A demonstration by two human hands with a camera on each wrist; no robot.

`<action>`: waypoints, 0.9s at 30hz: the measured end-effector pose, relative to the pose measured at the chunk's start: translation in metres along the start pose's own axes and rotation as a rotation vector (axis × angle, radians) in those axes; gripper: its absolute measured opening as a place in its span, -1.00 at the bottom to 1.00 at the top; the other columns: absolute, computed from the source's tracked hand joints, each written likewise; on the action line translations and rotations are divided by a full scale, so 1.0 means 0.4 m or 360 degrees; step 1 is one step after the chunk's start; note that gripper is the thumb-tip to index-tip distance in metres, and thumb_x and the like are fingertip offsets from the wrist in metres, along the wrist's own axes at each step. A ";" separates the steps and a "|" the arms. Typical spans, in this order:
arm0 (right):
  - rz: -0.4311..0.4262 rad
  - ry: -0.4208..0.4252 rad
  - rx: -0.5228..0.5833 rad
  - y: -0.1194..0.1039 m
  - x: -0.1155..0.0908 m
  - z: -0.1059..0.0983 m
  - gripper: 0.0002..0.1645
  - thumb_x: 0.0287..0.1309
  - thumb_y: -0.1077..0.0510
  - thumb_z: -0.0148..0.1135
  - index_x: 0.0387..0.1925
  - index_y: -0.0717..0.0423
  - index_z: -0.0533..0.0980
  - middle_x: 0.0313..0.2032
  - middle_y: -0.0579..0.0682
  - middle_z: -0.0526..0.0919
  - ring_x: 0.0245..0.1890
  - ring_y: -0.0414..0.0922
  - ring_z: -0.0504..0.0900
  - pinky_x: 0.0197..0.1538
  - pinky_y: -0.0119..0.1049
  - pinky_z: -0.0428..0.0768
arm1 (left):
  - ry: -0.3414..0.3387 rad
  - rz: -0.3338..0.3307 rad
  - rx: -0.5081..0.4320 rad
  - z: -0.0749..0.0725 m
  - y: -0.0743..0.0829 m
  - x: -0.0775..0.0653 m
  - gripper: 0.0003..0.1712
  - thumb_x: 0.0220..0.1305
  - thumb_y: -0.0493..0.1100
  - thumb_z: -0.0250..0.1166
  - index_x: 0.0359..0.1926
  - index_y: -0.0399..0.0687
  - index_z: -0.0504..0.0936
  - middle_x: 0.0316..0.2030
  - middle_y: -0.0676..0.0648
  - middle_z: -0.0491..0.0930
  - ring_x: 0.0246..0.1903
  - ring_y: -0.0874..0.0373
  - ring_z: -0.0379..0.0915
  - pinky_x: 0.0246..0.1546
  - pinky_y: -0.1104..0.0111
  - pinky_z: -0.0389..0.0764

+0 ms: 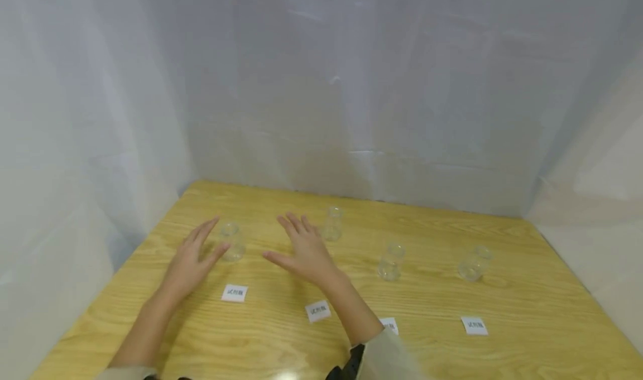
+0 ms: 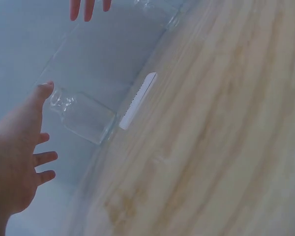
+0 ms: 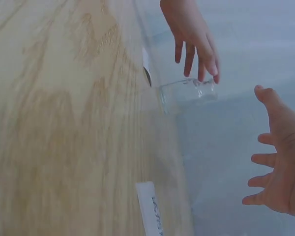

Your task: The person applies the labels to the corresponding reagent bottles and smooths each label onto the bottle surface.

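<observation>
The left hand (image 1: 186,265) is spread wide, thumb apart from the fingers, and holds nothing; its thumb and fingertips are close to the mouth of the leftmost glass bottle (image 1: 232,247), which stands on the table (image 1: 276,349). Whether they touch it, I cannot tell. The right hand (image 1: 307,257) is also wide and unloaded, in the gap between that bottle and the second bottle (image 1: 333,226), which is just beyond its fingers. Farther right are a third bottle (image 1: 390,264) and a fourth bottle (image 1: 474,265). Each has a small printed card on its near side.

The likeliest trouble is a tipped bottle: a thumb catching the leftmost one high at the neck could topple it, and the back of the right hand could knock the second. Clear glass also makes the rims easy to misjudge.

The table's left edge runs outside the left hand, and the far edge passes behind the second bottle, against white sheeting (image 1: 351,90). There is room between the hands and along the near side, in front of the cards.
</observation>
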State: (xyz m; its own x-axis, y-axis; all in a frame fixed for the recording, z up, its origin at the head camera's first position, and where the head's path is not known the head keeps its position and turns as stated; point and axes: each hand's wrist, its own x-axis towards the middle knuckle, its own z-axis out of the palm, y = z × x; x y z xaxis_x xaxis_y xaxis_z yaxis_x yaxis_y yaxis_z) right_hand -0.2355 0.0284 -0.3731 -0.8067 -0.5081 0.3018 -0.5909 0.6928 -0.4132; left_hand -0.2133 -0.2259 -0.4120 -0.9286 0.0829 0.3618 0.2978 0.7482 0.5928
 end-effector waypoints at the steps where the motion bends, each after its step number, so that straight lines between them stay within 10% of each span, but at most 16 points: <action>1: 0.0014 0.0004 0.0045 -0.003 0.005 0.009 -0.08 0.11 -0.34 0.08 0.36 0.04 0.10 0.35 0.07 0.07 0.33 0.15 -0.06 0.26 0.13 0.02 | 0.0001 0.0001 -0.0042 0.005 -0.007 0.001 -0.26 0.33 0.10 0.06 0.41 0.04 0.00 0.32 -0.31 0.01 0.22 -0.38 -0.05 -0.01 -0.36 0.05; 13: 0.0300 -0.0067 0.0780 -0.028 0.066 0.130 -0.21 0.13 -0.18 0.19 0.31 0.00 0.19 0.28 -0.01 0.23 0.25 0.02 0.20 0.18 -0.04 0.30 | 0.0020 0.0024 -0.0588 0.036 -0.034 -0.001 -0.35 0.36 -0.11 0.09 0.37 -0.14 0.08 0.28 -0.32 0.09 0.13 -0.31 0.17 0.05 -0.15 0.27; 27: 0.0328 -0.0062 0.1120 -0.025 0.087 0.199 -0.39 0.22 -0.03 0.14 0.27 -0.03 0.26 0.19 0.14 0.35 0.06 0.05 0.45 -0.04 -0.28 0.51 | 0.0012 -0.0031 -0.0697 0.072 -0.037 0.002 -0.43 0.36 -0.20 0.07 0.28 -0.38 0.17 0.19 -0.41 0.21 0.06 -0.29 0.29 0.07 -0.05 0.31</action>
State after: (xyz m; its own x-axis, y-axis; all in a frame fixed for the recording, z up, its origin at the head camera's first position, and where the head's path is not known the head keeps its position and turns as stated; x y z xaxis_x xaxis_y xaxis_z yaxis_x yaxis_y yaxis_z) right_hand -0.2578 -0.0370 -0.4268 -0.8930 -0.4298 0.1332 -0.2764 0.2904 -0.9161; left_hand -0.2247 -0.2179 -0.4412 -0.9337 0.0655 0.3519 0.3477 0.3996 0.8482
